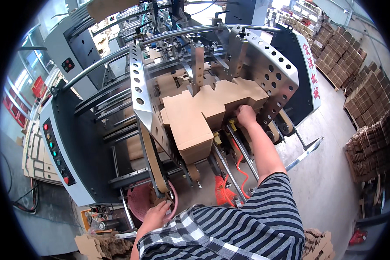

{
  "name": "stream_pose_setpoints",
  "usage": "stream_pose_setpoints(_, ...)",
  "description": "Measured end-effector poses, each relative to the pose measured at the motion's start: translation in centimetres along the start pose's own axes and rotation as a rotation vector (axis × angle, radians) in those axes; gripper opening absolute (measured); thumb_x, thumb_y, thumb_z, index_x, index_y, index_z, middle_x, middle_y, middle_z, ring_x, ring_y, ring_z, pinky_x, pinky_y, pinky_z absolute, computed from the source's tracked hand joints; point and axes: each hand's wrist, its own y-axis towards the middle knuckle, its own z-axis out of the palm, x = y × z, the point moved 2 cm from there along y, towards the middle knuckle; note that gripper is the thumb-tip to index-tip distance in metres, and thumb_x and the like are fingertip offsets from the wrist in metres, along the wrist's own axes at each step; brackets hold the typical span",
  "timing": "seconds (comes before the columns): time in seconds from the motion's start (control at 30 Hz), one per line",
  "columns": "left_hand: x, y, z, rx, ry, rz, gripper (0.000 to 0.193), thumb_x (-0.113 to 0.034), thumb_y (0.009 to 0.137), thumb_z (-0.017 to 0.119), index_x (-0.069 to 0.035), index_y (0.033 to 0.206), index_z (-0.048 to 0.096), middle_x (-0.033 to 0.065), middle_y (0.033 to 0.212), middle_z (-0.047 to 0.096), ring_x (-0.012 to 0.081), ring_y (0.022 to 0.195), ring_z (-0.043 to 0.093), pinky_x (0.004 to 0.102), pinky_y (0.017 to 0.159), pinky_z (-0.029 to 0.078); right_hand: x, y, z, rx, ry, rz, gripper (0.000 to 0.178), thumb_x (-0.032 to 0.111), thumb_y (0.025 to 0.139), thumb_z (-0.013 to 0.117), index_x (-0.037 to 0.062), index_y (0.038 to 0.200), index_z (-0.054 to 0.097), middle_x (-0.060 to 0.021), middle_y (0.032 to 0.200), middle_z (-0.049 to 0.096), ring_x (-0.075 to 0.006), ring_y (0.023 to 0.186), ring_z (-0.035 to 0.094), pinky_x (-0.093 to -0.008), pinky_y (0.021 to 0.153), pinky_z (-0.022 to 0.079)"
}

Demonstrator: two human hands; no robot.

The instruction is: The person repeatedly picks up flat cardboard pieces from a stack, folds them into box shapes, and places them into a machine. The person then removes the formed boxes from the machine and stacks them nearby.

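At the front edge of the dark metal machine (80, 141), the brown cardboard stack (186, 119) is probably best squared gently by the right hand (246, 115), whose grip I cannot tell, the left hand (157, 213) lying loosely unclosed.

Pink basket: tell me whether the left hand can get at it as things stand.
Likely yes: the left hand appears right by the pink basket, with nothing visible blocking between them.
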Motion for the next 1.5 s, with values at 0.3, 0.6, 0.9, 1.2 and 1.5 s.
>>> stream_pose_setpoints(0.3, 0.6, 0.2, 1.1, 0.076, -0.029, -0.026, 0.061, -0.018, 0.071, 0.072, -0.006, 0.126, 0.047, 0.017, 0.121, 0.054, 0.0342, 0.107, 0.055, 0.0414, 0.087, 0.044, 0.2, 0.8, -2.5, 0.165, -0.058, 0.033, 0.022, 0.026, 0.072, 0.07, 0.0037, 0.075, 0.067, -0.018, 0.079, 0.065, -0.0347, 0.08, 0.063, -0.0433, 0.07, 0.05)
stream_pose_setpoints(0.6, 0.0, 0.6, 0.4, 0.081, -0.018, -0.014, 0.061, -0.017, 0.07, 0.072, -0.006, 0.125, 0.048, 0.0152, 0.121, 0.054, 0.033, 0.107, 0.054, 0.0413, 0.087, 0.044, -0.9, -1.8, -1.1, 0.037, -0.035, 0.223, 0.032, 0.032, 0.084, 0.051, 0.0027, 0.085, 0.065, -0.0197, 0.092, 0.065, -0.0378, 0.089, 0.061, -0.0454, 0.079, 0.049)
stream_pose_setpoints(0.9, 0.3, 0.7, 1.2, 0.103, -0.087, -0.024, 0.062, -0.018, 0.069, 0.074, -0.005, 0.124, 0.048, 0.0178, 0.119, 0.054, 0.0357, 0.106, 0.054, 0.0416, 0.088, 0.045, -7.0, -0.4, -2.3, 0.025, -0.076, 0.004, 0.023, 0.023, 0.08, 0.057, 0.002, 0.082, 0.066, -0.0222, 0.085, 0.063, -0.039, 0.085, 0.06, -0.0459, 0.078, 0.048)
stream_pose_setpoints(1.2, 0.9, 1.1, 2.0, 0.122, -0.059, -0.033, 0.062, -0.021, 0.07, 0.072, -0.006, 0.125, 0.047, 0.0179, 0.118, 0.055, 0.0362, 0.104, 0.054, 0.0429, 0.087, 0.044, -6.4, 0.7, -2.7, 0.087, -0.216, 0.027, 0.027, 0.028, 0.08, 0.06, 0.0027, 0.086, 0.068, -0.0198, 0.09, 0.064, -0.0365, 0.088, 0.061, -0.0435, 0.078, 0.049)
stream_pose_setpoints(1.5, 0.5, -0.5, 1.5, 0.086, -0.037, -0.038, 0.063, -0.024, 0.071, 0.072, -0.005, 0.126, 0.047, 0.0161, 0.118, 0.055, 0.0347, 0.105, 0.054, 0.0426, 0.088, 0.044, -6.1, 0.6, -3.6, 0.036, -0.249, -0.149, 0.03, 0.029, 0.085, 0.056, 0.0009, 0.078, 0.065, -0.0208, 0.084, 0.063, -0.038, 0.085, 0.06, -0.0472, 0.074, 0.048)
